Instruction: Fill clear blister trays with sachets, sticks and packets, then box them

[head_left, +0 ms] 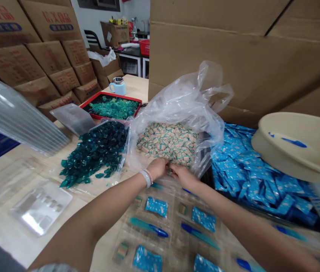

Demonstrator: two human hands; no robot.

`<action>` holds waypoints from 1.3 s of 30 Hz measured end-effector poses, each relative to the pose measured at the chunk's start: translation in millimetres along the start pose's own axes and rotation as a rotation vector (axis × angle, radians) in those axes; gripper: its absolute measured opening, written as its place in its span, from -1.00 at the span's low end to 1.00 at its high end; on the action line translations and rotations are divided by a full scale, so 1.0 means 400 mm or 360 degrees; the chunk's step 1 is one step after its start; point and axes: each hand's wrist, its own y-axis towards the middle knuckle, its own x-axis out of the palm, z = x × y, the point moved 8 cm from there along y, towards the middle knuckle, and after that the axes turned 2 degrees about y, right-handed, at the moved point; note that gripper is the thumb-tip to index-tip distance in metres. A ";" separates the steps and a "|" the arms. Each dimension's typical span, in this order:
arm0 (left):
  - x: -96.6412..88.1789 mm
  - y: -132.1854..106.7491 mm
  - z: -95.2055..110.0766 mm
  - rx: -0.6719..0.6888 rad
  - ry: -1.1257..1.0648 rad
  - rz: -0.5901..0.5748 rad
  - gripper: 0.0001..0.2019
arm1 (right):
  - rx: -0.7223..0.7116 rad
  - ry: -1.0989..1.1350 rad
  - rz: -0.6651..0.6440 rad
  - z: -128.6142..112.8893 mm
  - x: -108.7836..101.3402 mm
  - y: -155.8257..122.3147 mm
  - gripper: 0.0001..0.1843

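My left hand [157, 167] and my right hand [180, 173] meet at the near edge of a heap of small pale striped packets [168, 142] lying in an opened clear plastic bag [185, 102]. Both hands have their fingers curled in among the packets; what they pinch is too small to make out. A bracelet is on my left wrist. Under my forearms lies a clear blister tray [174, 230] whose pockets hold blue sachets [156, 206], blue pens [149, 227] and small striped packets.
A pile of dark teal wrapped pieces [96, 151] lies left of the bag, a red tray [111, 107] of green pieces and a light blue mug [118, 86] behind. Blue sachets [247, 170] fill the right. A cream basin [298, 147], cardboard boxes [49, 56], stacked clear trays [13, 113].
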 end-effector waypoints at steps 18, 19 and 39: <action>0.000 0.007 0.046 -0.0070 0.0078 0.0001 -0.85 | 0.0158 0.0265 0.0112 0.034 -0.047 -0.008 -0.84; 0.004 0.005 0.049 -0.0046 0.0061 0.0013 -0.85 | 0.0153 0.0273 0.0120 0.033 -0.047 -0.008 -0.84; -0.019 -0.015 -0.092 -0.0200 -0.0744 0.0024 -0.73 | 0.0894 0.0980 0.0147 0.038 0.035 0.062 -0.86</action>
